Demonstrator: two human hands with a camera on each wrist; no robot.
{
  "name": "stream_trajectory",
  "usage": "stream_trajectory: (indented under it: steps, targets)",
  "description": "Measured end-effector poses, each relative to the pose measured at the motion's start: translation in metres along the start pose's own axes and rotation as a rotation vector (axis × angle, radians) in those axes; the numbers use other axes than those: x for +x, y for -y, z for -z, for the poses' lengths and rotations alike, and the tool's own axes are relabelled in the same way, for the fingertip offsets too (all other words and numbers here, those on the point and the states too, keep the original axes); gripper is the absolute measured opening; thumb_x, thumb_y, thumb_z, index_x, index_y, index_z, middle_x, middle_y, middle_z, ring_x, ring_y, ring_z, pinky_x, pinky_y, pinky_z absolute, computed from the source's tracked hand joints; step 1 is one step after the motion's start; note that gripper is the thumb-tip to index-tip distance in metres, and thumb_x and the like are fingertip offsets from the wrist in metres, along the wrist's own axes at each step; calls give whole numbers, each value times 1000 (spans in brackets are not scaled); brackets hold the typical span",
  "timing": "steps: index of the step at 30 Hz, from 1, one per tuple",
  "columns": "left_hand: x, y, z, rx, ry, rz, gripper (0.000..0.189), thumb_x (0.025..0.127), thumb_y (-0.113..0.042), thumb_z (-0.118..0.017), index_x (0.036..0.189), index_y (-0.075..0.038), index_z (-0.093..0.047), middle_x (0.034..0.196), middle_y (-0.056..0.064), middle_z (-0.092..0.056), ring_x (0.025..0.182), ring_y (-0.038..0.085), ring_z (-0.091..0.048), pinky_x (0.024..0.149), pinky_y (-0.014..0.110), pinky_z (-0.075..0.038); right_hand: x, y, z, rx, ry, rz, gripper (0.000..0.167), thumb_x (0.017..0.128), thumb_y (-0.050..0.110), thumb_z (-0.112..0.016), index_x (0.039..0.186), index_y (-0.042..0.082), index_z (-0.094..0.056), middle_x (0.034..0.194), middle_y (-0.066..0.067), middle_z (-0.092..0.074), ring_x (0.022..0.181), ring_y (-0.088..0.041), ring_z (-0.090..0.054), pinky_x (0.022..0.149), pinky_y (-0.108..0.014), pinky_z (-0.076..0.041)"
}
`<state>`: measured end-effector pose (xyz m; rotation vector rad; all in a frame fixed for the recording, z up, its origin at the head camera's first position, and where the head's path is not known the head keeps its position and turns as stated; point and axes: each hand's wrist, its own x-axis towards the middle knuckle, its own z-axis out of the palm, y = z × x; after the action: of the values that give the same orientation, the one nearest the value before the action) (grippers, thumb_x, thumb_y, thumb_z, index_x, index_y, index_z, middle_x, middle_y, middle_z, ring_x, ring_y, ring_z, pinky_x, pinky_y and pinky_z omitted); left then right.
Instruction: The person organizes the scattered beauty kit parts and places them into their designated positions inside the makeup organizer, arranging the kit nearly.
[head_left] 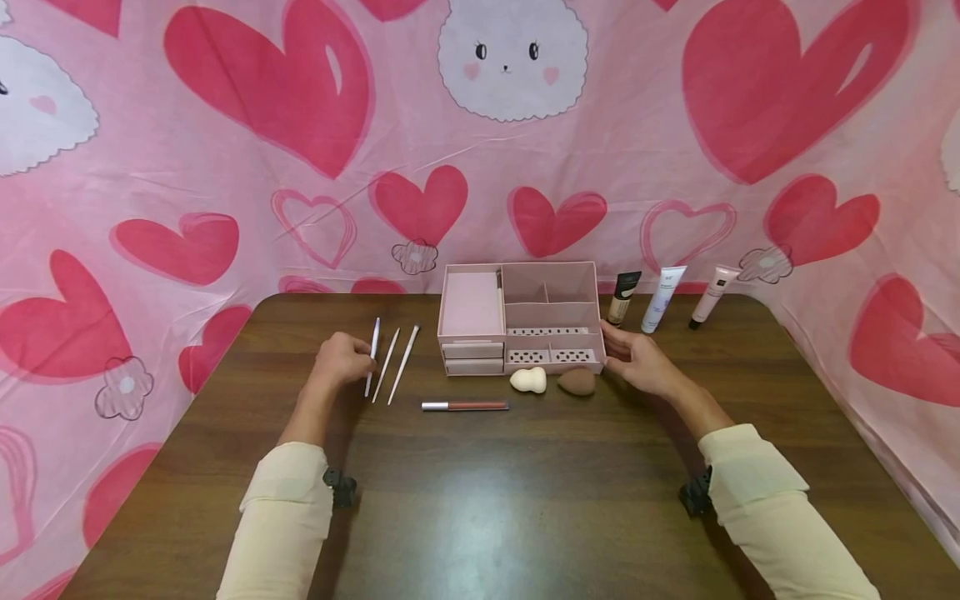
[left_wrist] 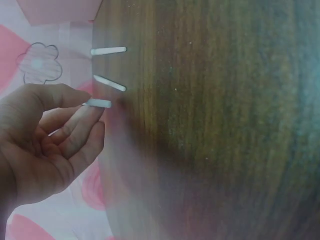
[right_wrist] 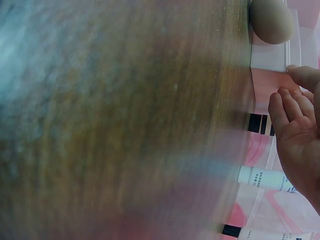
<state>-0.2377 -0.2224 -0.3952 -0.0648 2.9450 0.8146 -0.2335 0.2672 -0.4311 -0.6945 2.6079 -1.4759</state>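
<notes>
My left hand (head_left: 345, 358) pinches a slim white makeup brush (head_left: 372, 358) between thumb and fingers at the left of the table. In the left wrist view the end of this brush (left_wrist: 100, 103) sticks out past the thumb tip. Two more thin white brushes (head_left: 386, 365) (head_left: 403, 367) lie just right of it. A pink makeup organizer (head_left: 472, 304) stands at the back centre, with drawers and open compartments. My right hand (head_left: 641, 360) rests at its right side, thumb by the front corner and fingers extended along the side wall (right_wrist: 267, 87).
Before the organizer sit a cream sponge (head_left: 529, 381) and a brown sponge (head_left: 577, 382). A lip gloss tube (head_left: 465, 407) lies nearer. Upright at the back right are a black-capped tube (head_left: 622, 300), a white tube (head_left: 663, 300) and a pink tube (head_left: 714, 297). A heart-print cloth (head_left: 555, 158) hangs behind.
</notes>
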Motion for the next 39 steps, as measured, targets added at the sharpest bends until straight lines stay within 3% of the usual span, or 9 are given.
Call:
stream_trajectory:
  steps: [5, 13, 19, 23, 31, 39]
  targets:
    - [-1, -2, 3, -11, -10, -8, 34, 75, -12, -66, 103, 1, -78, 82, 13, -77, 87, 31, -64, 72, 33, -50, 0, 0, 0, -7, 1, 0, 65, 92, -15, -58, 150, -19, -28, 151, -39, -35, 134, -52, -44, 96, -5, -44]
    - [1, -8, 4, -82, 0, -4, 36, 81, -11, -68, 113, 4, -75, 88, 14, -79, 89, 26, -69, 72, 24, -50, 0, 1, 0, -11, -1, 2, 65, 92, -16, -58, 150, -19, -28, 151, -39, -36, 133, -52, -44, 96, -5, -44]
    - [1, -20, 7, -132, 3, -16, 38, 80, -8, -68, 115, 6, -73, 79, 10, -77, 69, 12, -64, 63, 19, -49, -1, 2, 0, -11, -1, 5, 64, 92, -16, -57, 149, -20, -28, 151, -40, -35, 133, -52, -44, 97, -6, -44]
    - [1, -26, 6, -206, 18, -28, 38, 82, -5, -67, 116, 10, -71, 80, 15, -78, 59, 2, -60, 59, 16, -51, 0, 2, 0, -20, -3, 5, 64, 92, -15, -58, 149, -19, -29, 151, -40, -36, 133, -52, -45, 97, -8, -45]
    - [3, -36, 4, -355, 78, 10, 38, 86, 1, -62, 121, 15, -66, 83, 16, -77, 61, 4, -63, 59, 17, -55, -1, 2, -1, -22, -5, 6, 64, 93, -15, -58, 149, -20, -28, 151, -40, -36, 133, -52, -44, 97, -8, -46]
    - [3, -41, 6, -399, 105, 30, 41, 85, 2, -61, 124, 15, -64, 77, 11, -74, 57, 3, -58, 54, 16, -51, -1, 1, -2, -8, -5, 4, 64, 93, -15, -57, 150, -19, -28, 152, -40, -34, 134, -52, -43, 97, -7, -45]
